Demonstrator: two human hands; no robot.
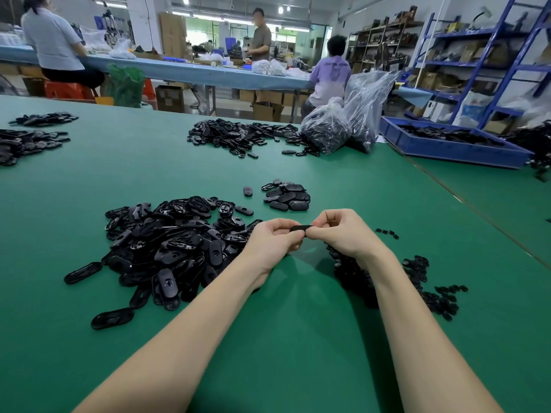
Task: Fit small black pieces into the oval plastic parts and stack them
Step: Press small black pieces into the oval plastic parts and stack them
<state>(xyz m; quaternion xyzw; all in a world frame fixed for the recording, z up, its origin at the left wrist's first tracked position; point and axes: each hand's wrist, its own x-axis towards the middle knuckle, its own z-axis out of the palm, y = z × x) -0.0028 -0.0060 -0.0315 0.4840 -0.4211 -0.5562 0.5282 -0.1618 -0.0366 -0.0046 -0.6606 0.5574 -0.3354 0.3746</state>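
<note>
Green matting covers the long work table [298, 338], the largest surface in view. At far right stands a blue tray [447, 149] of black parts, with clear plastic bags [343, 126] of stock just beside it. On the person's left lies the big heap of unfitted ovals [167, 242]; on the right, partly under the forearm, a scatter of small black pieces [426, 281]. Beyond the hands sits the finished stack [287, 198], compact and apart from both heaps.

Both hands meet above the mat between the two heaps. The left hand [272, 241] and the right hand [340, 234] each pinch one end of a single oval part [299, 228] with curled fingers and thumb. Its long axis runs left to right across the person's view, roughly level, its thin edge turned toward the viewer. Whether a small piece already sits in it cannot be told; the fingertips hide the recess.

Risks, as judged from this hold: uneven thumb pressure could seat the insert crooked; a slip at either pinch could drop the part into a heap of look-alike parts, where it would be hard to recover; a half-seated piece could make the stack sit unevenly.
</note>
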